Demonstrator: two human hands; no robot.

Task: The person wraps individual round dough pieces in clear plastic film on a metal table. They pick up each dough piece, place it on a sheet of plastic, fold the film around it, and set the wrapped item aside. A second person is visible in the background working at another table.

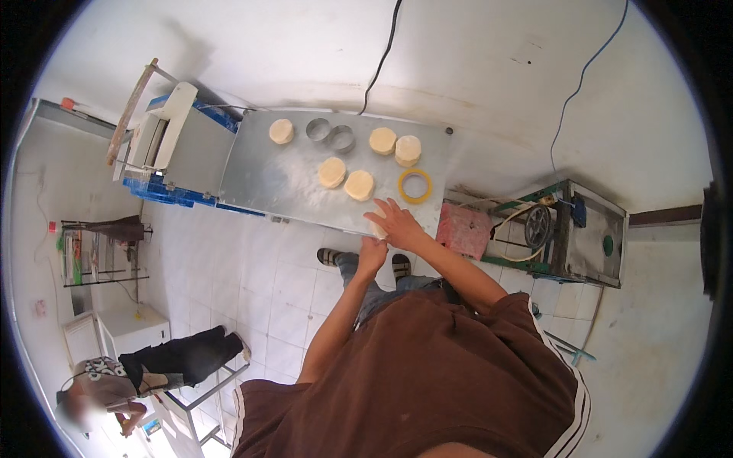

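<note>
A small pale dough round (378, 230) is at the near edge of the metal table, partly covered by my hands. My left hand (372, 252) has its fingers closed on the near side of this dough. My right hand (398, 222) reaches over it from the right, fingers spread apart and touching it. Just beyond lie a stack of dough discs (359, 185) and another stack (332, 173). Farther back stand more dough discs (382, 140), a taller dough stack (408, 149) and a dough stack (281, 131) at the far left.
Two metal ring cutters (341, 140) and a yellow ring (414, 186) lie on the flour-dusted table (252, 172). A roller machine (164, 137) adjoins it on the left. Right of it stands a frame with a pulley wheel (539, 226). Another person (153, 374) is at the lower left.
</note>
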